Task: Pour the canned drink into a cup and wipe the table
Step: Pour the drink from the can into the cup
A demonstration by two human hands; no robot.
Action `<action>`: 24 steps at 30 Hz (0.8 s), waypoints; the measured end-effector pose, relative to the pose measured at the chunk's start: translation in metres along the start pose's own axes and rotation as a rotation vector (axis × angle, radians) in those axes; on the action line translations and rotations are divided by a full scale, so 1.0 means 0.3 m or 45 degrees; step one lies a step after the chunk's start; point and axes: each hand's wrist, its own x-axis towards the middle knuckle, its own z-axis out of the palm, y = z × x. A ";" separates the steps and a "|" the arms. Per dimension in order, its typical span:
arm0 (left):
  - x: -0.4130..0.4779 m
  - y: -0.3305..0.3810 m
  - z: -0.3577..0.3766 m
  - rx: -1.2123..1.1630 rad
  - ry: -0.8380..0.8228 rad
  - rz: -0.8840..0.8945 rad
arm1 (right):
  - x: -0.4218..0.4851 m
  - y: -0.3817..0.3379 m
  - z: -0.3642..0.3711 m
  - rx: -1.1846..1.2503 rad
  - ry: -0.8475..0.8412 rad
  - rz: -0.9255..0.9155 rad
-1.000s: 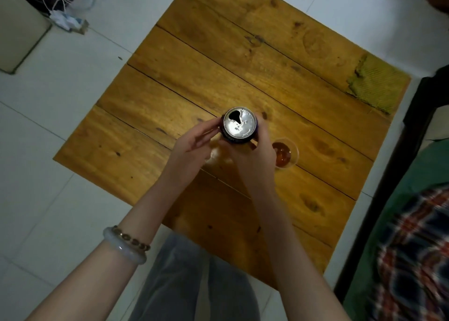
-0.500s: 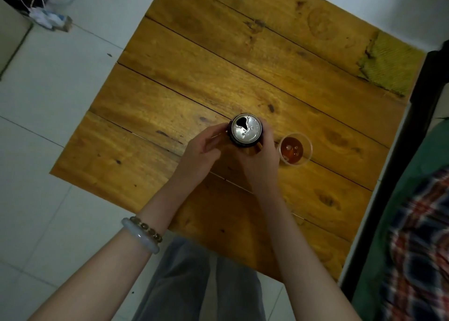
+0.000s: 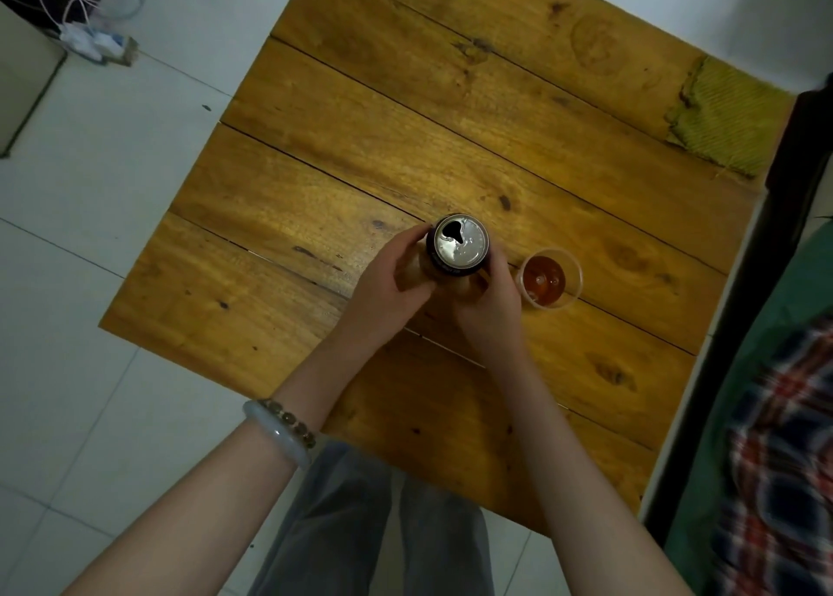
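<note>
A dark drink can [image 3: 460,247] with a silver top and an open mouth stands upright at the middle of the wooden table [image 3: 342,158]. My left hand [image 3: 387,289] wraps its left side and my right hand [image 3: 489,307] wraps its right side. Just right of the can stands a small clear plastic cup [image 3: 550,277] holding amber drink. A yellow-green cloth [image 3: 725,115] lies flat on the table's far right corner, well away from both hands.
White tiled floor surrounds the table. A power strip with white cables [image 3: 90,41] lies on the floor at far left. A dark bed frame [image 3: 807,153] with green and plaid bedding [image 3: 784,437] runs along the table's right edge. My grey trousers [image 3: 374,519] show below.
The can has stayed upright between both hands. My left fingers have closed more fully round its side. The view has shifted slightly.
</note>
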 end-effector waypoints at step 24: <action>-0.232 0.113 0.030 -0.054 0.569 -0.034 | -0.068 -0.138 -0.086 0.703 -0.523 0.697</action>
